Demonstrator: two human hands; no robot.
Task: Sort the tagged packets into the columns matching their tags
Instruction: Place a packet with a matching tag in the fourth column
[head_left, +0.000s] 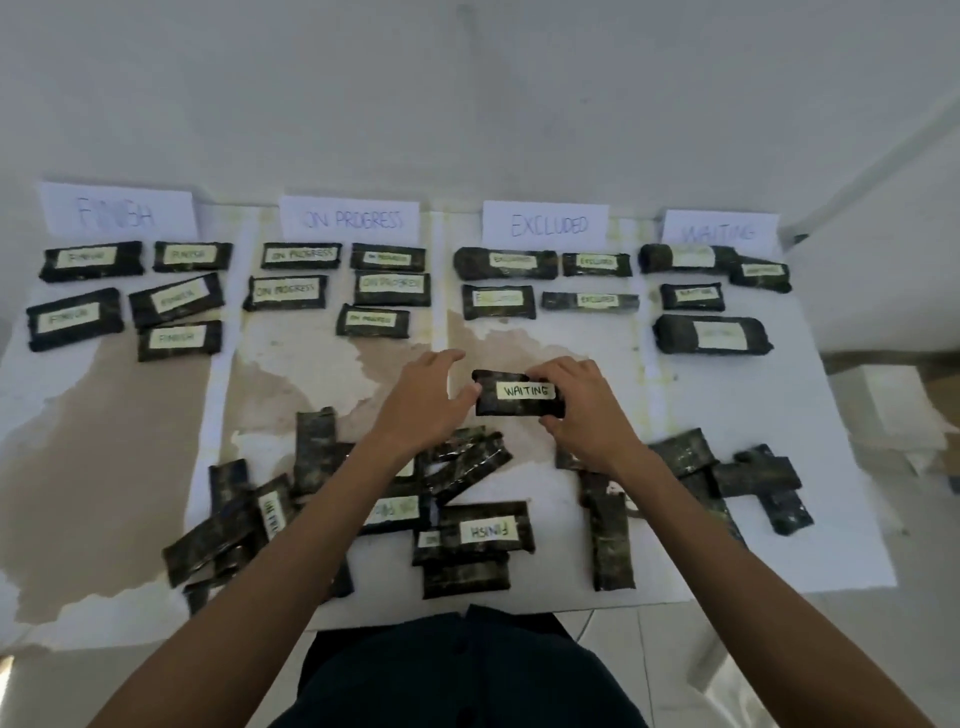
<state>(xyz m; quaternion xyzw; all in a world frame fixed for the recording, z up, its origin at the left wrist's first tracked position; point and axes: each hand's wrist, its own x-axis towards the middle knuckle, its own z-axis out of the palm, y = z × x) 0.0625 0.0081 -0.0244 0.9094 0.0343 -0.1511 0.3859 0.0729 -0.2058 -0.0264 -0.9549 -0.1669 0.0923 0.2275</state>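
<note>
A dark packet tagged WAITING (511, 393) is held above the table's middle, below the EXCLUDED column. My right hand (584, 410) grips its right end, fingers over the top edge and thumb under it. My left hand (428, 400) has its thumb touching the packet's left end, the fingers spread and lifted off it. Four paper headers stand at the back: FINISH (118, 210), ON PROGRESS (349, 219), EXCLUDED (545, 224), WAITING (719, 231). Several sorted packets lie under each. A pile of unsorted packets (467, 540) lies near me, one tagged FINISH.
The table (810, 415) is white with brown worn patches. More dark packets (748, 478) lie at the near right, tags hidden. A white wall rises behind the headers. White stacked material (893, 405) sits off the table's right edge.
</note>
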